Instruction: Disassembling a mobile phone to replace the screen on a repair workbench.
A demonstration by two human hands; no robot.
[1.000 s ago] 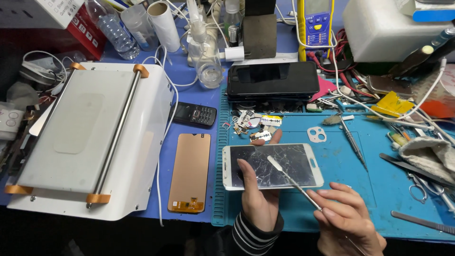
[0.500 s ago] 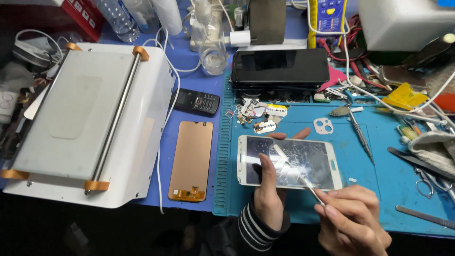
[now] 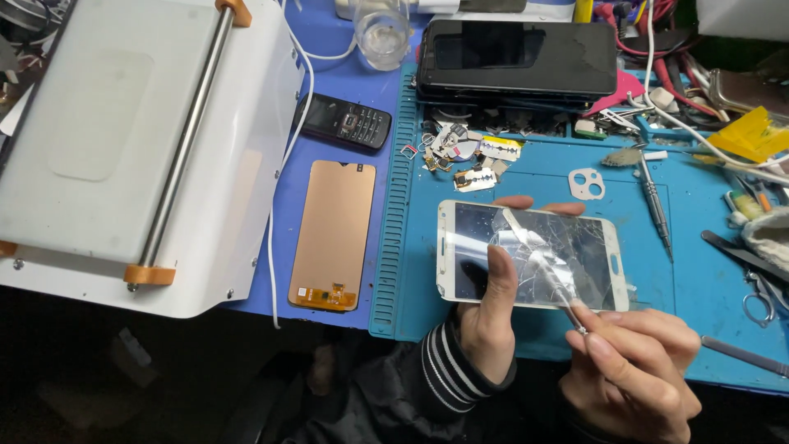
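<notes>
While the left hand (image 3: 485, 329) grips a cracked phone (image 3: 530, 255) over the blue mat (image 3: 699, 271), the right hand (image 3: 633, 370) pinches a tool (image 3: 546, 275).

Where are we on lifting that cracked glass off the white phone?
Done: one strip of clear glass already stands raised off the cracked white phone. In hand: the left hand holds the phone while the right hand works a thin pry tool under the strip. Left: the rest of the cracked glass is still on the phone.
</notes>
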